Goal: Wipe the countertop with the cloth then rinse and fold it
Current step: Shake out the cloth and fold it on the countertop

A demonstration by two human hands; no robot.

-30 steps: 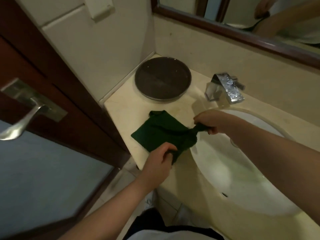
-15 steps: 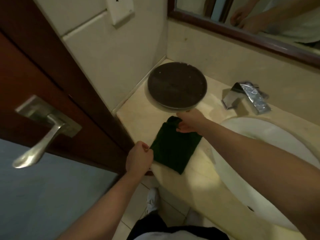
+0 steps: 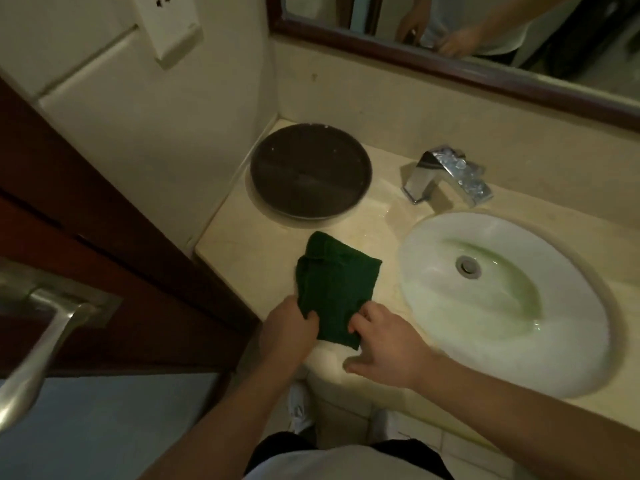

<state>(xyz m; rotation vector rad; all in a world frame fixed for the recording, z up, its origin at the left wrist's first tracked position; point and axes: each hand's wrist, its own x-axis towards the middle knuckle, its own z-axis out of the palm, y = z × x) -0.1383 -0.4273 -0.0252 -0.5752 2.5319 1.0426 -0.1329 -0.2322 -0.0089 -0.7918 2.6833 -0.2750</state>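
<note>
Both hands, left and right, pinch the cloth's near edge; uneven pulling may skew the fold.

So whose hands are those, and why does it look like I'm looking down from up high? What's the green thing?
There is no machine here. A person wears a camera on their head, so you see what they see, looking down. Those are their left hand and right hand. Both pinch the near edge of a green cloth, folded and lying on the beige countertop. Behind it sits a dark round tray. To the right are a white sink and a shiny tap. The mirror above shows the person's arms too.
</note>
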